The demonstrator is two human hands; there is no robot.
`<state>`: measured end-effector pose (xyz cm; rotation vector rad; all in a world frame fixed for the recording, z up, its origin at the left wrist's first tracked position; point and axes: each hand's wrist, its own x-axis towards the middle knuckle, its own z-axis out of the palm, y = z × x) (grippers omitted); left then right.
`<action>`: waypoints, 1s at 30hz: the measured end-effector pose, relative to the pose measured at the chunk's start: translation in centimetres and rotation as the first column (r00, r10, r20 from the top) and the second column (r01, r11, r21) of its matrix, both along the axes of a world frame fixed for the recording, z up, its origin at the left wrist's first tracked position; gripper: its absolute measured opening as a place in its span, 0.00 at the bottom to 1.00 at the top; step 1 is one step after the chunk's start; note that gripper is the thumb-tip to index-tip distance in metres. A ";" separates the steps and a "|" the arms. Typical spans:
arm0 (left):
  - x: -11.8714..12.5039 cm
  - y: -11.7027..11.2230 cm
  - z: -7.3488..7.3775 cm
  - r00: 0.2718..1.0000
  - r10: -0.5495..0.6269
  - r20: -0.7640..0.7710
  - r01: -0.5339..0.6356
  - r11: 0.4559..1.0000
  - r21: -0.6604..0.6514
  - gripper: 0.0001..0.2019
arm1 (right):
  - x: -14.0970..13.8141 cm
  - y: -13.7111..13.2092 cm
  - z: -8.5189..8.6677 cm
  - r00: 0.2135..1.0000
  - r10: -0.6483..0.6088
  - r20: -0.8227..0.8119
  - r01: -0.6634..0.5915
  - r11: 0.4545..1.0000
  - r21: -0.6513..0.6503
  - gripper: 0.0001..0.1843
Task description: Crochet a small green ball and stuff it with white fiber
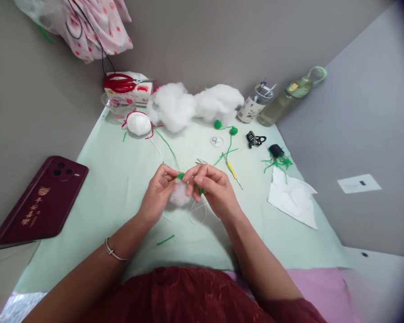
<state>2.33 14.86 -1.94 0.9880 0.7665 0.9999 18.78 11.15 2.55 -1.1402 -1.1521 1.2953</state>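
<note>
Close together over the middle of the table are both hands. My left hand is closed on a small green crocheted piece, whose shape the fingers mostly hide. A tuft of white stuffing sits just below it, between the hands. With thumb and fingers pinched, my right hand holds green yarn by the same piece. Thin white thread loops on the cloth under the hands. A yellow-handled crochet hook lies beyond my right hand, beside a trailing green strand.
White stuffing heaps lie at the back, near a white yarn ball and red scissors. A pen cup, bottle, hair claw and tissue are rightward. A maroon phone lies left.
</note>
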 end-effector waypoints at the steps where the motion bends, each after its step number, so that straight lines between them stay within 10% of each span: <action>1: 0.0 0.0 -0.1 1.000 0.011 0.003 -0.011 1.000 0.000 0.13 | 0.0 0.0 0.0 1.000 -0.019 -0.016 0.018 0.999 -0.031 0.13; 9: -0.3 0.2 -0.8 0.990 0.139 -0.008 -0.138 0.989 0.057 0.16 | -0.9 0.1 -1.0 0.900 0.061 0.431 -0.045 0.998 -0.047 0.11; 20: -0.6 0.2 0.4 0.998 -0.015 -0.065 0.020 0.996 0.088 0.16 | -0.6 0.3 -1.7 0.859 -0.103 0.501 0.144 0.989 -0.044 0.14; 30: -0.4 0.5 -0.3 0.981 0.139 -0.138 -0.125 0.986 0.108 0.13 | -2.0 -1.0 -0.2 0.841 0.080 0.536 -0.079 0.997 -0.024 0.12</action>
